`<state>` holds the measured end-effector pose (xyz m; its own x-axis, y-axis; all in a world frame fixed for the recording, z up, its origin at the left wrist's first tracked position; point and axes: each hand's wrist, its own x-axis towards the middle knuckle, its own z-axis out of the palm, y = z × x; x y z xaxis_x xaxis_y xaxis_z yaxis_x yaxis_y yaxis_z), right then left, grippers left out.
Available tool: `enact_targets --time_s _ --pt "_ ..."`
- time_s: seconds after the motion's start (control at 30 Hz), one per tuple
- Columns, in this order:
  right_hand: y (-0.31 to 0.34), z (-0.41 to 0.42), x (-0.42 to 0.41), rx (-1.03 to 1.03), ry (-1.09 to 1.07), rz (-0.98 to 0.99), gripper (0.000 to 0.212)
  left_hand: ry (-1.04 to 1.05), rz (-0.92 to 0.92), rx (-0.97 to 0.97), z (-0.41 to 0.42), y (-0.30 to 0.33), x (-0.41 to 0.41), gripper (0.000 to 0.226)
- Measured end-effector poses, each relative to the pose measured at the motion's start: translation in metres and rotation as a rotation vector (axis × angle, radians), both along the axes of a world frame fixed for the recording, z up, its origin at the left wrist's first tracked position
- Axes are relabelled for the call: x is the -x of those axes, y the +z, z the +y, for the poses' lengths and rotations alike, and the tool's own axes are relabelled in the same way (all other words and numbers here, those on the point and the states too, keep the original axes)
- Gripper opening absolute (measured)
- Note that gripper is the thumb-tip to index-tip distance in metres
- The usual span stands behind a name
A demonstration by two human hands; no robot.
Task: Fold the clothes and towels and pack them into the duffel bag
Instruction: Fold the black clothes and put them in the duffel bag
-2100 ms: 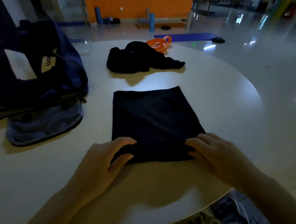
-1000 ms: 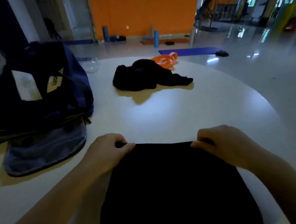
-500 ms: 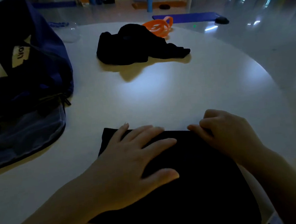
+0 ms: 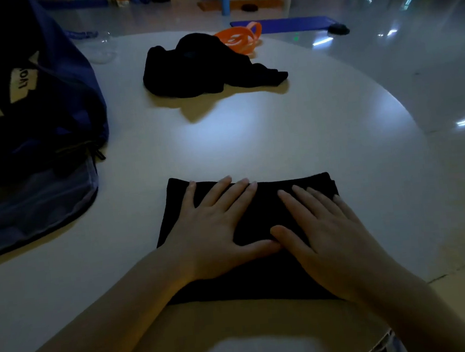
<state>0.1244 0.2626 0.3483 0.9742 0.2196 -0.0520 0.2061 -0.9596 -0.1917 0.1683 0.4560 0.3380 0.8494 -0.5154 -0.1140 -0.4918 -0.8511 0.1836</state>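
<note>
My left hand [image 4: 214, 231] and right hand [image 4: 325, 238] lie flat, fingers straight and spread, pressing down on a folded black garment [image 4: 263, 275] at the near edge of the round white tabletop [image 4: 250, 134]. Neither hand grips the cloth; my palms rest on top of it, my thumbs nearly touching at its middle. The garment forms a neat rectangle, its far edge just beyond my fingertips. To my left, the dark blue duffel bag [image 4: 58, 118] sits on the tabletop, well apart from the folded piece, with a pale label on its side and a lighter grey-blue panel [image 4: 35, 206] spread out at its base. Farther across the tabletop, a crumpled black garment [image 4: 201, 68] lies unfolded, with an orange looped band [image 4: 243, 37] touching its far side. A clear container [image 4: 104, 47] stands near the far edge, beside the bag.
</note>
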Motion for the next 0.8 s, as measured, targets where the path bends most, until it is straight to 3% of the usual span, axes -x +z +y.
enact_targets --time_s 0.13,0.27,0.4,0.5,0.6,0.7,0.8 --pt "-0.017 -0.012 -0.009 -0.095 -0.094 -0.051 0.086 -0.031 -0.003 0.033 -0.003 -0.003 -0.022 0.107" --pt "-0.021 -0.006 -0.007 -0.062 -0.135 -0.092 0.102 0.011 -0.051 0.091 0.005 -0.003 -0.034 0.106" --pt "-0.013 -0.006 -0.009 -0.030 -0.130 -0.085 0.106 0.270 -0.179 0.319 0.040 0.001 -0.025 0.093" --pt "-0.006 -0.001 -0.014 0.079 -0.056 -0.114 0.100 0.505 0.023 0.636 0.068 0.007 -0.006 0.070" --pt "0.007 0.005 -0.026 0.128 0.123 -0.096 0.090 0.523 0.214 0.758 0.070 0.016 0.006 0.065" --pt "0.008 0.007 -0.040 0.090 0.161 0.125 0.106 0.540 0.259 0.718 0.058 0.022 -0.001 0.074" --pt "0.000 0.005 -0.045 0.070 0.145 0.103 0.119 0.562 0.314 0.657 0.050 0.027 -0.011 0.079"
